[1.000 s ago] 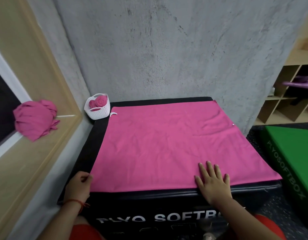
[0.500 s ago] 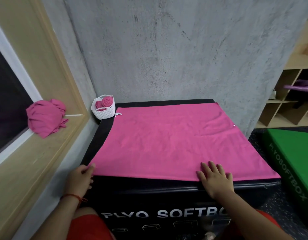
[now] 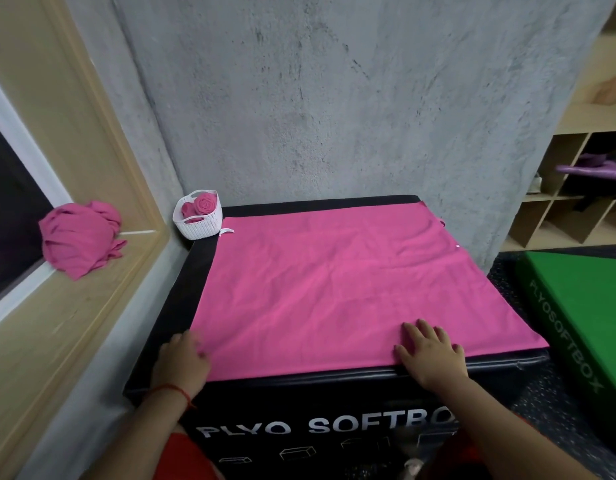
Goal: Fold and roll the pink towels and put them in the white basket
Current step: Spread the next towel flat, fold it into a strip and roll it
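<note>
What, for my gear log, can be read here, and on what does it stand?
"PLYO SOFTBO", the end hidden: white letters on the front of the black box.
"PLYOSOFTBOX": dark letters on the green box.
The white tag at the far left corner of the pink towel: too small to read.

Room above pink towel [image 3: 334, 289]; concrete wall [image 3: 334, 98] behind; white basket [image 3: 200, 226] far-left corner.

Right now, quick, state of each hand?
Left hand: at corner of the spread pink cloth towel; grip cannot be told.
Right hand: open, pressing flat on that towel.
</note>
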Tool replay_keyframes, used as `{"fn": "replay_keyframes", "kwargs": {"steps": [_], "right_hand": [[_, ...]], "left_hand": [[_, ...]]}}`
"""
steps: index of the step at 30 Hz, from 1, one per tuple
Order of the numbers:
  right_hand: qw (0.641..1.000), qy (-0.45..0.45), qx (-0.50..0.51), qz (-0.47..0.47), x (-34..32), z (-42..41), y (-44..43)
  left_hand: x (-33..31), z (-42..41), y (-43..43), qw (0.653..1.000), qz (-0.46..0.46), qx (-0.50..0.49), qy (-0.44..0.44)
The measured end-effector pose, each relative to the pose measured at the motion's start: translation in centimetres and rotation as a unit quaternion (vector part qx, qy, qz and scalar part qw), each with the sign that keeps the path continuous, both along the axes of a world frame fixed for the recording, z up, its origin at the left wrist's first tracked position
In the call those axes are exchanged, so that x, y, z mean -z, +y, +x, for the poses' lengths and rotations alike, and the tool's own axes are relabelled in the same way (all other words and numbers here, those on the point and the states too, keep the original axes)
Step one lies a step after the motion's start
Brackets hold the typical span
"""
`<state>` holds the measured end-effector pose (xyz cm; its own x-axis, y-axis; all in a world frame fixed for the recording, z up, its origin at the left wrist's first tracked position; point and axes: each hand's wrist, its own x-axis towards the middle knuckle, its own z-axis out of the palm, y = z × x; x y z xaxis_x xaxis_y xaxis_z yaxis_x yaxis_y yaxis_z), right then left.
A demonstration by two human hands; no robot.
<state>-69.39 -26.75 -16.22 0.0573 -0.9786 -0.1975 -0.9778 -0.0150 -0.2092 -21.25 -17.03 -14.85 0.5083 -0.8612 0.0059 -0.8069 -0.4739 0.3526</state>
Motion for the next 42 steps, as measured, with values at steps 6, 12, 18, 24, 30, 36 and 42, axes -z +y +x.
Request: {"fn": "replay_keyframes", "kwargs": {"steps": [6, 12, 18, 24, 30, 36, 42], "right_hand": [[1.000, -0.012, 0.023, -0.003, 0.0, -3.7, -0.8], [0.994, -0.013, 0.109, -0.007, 0.2, -11.5, -1.9], [0.961, -0.098, 0.255, -0.029, 0.6, -19.3, -3.3], [0.928, -0.217, 0.287, -0.094, 1.1, -22.2, -4.6], [0.916, -0.266, 0.290, -0.081, 0.4, -23.1, -5.6], [0.934, -0.219, 0.267, -0.090, 0.3, -24.0, -6.0], [0.945, -0.154, 0.254, -0.135, 0.8, -23.8, -5.1]], "left_hand": [[1.6, -12.0, -7.1, 0.971, 0.031, 0.233, 0.032], [0.6, -19.5, -12.0, 0.941, 0.193, 0.271, -0.062], [0.3, -22.8, -14.8, 0.929, 0.202, 0.305, -0.049], [1.6, -26.6, -15.1, 0.927, 0.127, 0.348, -0.065], [2.2, -27.7, -15.2, 0.931, 0.060, 0.355, -0.055], [3.5, -22.3, -15.4, 0.963, 0.031, 0.262, -0.056], [4.0, -17.0, -13.5, 0.975, 0.036, 0.194, -0.098]]}}
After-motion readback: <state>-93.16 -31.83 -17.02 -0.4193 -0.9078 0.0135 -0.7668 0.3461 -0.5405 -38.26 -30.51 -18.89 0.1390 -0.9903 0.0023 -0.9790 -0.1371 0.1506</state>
